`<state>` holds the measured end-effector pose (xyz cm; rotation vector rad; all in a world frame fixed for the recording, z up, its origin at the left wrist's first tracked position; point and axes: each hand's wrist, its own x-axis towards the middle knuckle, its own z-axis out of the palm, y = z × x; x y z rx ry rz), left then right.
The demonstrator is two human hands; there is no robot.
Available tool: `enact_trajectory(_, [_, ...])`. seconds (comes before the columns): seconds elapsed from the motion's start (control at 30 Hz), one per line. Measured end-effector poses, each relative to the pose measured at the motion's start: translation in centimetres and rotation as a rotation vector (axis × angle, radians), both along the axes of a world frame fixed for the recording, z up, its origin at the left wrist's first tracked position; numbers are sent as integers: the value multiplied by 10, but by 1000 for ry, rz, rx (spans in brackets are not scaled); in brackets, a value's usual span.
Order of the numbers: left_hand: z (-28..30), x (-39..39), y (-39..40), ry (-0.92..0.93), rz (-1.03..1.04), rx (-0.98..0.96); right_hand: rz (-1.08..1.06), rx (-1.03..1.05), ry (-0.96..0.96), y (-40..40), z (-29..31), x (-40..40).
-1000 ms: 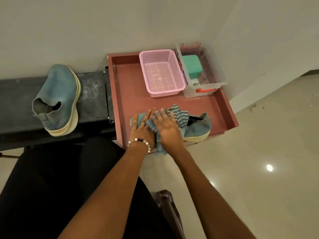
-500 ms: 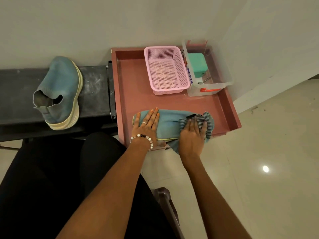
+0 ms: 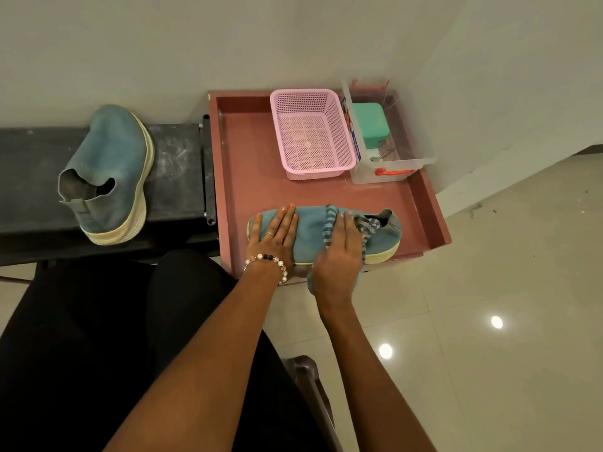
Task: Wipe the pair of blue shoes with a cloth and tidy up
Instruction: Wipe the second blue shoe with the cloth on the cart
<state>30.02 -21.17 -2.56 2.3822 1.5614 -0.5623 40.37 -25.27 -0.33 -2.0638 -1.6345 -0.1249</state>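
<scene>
A blue fabric slip-on shoe with a cream sole (image 3: 310, 234) lies on its side along the near edge of a shallow reddish-brown tray (image 3: 248, 164), toe to the left and heel opening to the right. The left hand (image 3: 272, 238) — a ring on one finger, a beaded bracelet at the wrist — rests flat on the toe end with straight fingers, holding nothing. The right hand (image 3: 341, 256) lies palm-down over the middle of the shoe and presses a striped blue-and-grey cloth (image 3: 367, 225) against the upper; its fingers look flat rather than curled round the cloth. Part of the cloth hangs below the wrist, over the tray's near rim.

At the back of the tray stand a pink perforated plastic basket (image 3: 311, 132) and, just to its right, a clear plastic box (image 3: 394, 171) holding a green case (image 3: 370, 123).

The second blue shoe (image 3: 111, 168) — same cream sole — lies well apart to the left on a dark bench (image 3: 176, 171).
</scene>
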Motion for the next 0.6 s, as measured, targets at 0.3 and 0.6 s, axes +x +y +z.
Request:
enact_trajectory(0.3, [-1, -1, 1, 4, -10, 7, 546, -346, -367, 18, -35, 32])
enact_trajectory(0.6, [-9, -1, 2, -40, 8, -1, -23, -290, -174, 13, -28, 16])
